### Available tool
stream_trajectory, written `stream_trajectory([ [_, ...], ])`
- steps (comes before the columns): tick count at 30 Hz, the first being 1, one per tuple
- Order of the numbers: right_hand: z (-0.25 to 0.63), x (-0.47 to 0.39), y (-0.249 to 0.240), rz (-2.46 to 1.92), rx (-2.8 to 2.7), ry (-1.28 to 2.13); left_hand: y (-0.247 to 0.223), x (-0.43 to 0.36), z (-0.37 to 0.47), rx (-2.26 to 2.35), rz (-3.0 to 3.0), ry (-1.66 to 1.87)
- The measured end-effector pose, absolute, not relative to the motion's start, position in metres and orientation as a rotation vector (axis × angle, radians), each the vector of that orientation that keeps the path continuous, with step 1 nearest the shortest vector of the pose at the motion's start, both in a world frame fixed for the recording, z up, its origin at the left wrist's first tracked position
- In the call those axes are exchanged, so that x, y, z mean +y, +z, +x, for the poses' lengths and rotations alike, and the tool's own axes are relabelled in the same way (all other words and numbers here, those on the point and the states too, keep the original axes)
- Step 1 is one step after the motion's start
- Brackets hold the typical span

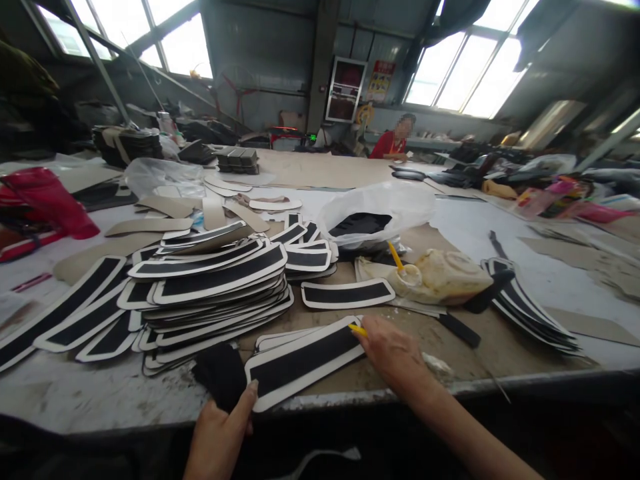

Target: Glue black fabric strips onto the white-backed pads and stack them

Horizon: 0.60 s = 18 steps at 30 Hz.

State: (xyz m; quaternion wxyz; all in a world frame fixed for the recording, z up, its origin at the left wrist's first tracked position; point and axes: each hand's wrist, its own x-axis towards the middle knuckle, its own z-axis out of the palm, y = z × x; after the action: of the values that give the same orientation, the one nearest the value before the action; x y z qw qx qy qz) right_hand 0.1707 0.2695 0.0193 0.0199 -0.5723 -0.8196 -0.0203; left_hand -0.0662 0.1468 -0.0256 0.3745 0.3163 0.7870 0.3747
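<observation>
Toward the front edge of the table lies a curved panel (305, 363), black in the middle with a white border. My left hand (223, 433) pinches its lower left corner, thumb on top and the other fingers mostly hidden. Dark cloth pieces (220, 373) are bunched right beside that hand. Over the panel's right end, my right hand (395, 353) is closed around a thin yellow stick (357, 329), whose tip touches or nearly touches the black surface. A similar panel (347, 293) rests just behind. Further right, a stained plastic jug (445, 277) lies on its side with a second yellow stick (395, 255) in its opening.
A tall stack of bordered panels (215, 287) fills the left, with more fanned out beside it. Another pile (530, 307) stands at the right. Behind are a plastic bag (375, 207) with black pieces and a red bag (50, 200). A person (393, 141) sits across the table.
</observation>
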Motion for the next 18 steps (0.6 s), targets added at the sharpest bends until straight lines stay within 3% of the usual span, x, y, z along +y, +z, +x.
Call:
stream_trajectory([
  [9,0.074,0.246,-0.010,-1.226,-2.801,-0.145,-0.039,0.148,-0.063,1.943,0.831,0.923],
  [18,0.113,0.273,-0.023,-1.239,-2.829,-0.313,-0.032,0.149,-0.058,1.967,0.816,0.931],
])
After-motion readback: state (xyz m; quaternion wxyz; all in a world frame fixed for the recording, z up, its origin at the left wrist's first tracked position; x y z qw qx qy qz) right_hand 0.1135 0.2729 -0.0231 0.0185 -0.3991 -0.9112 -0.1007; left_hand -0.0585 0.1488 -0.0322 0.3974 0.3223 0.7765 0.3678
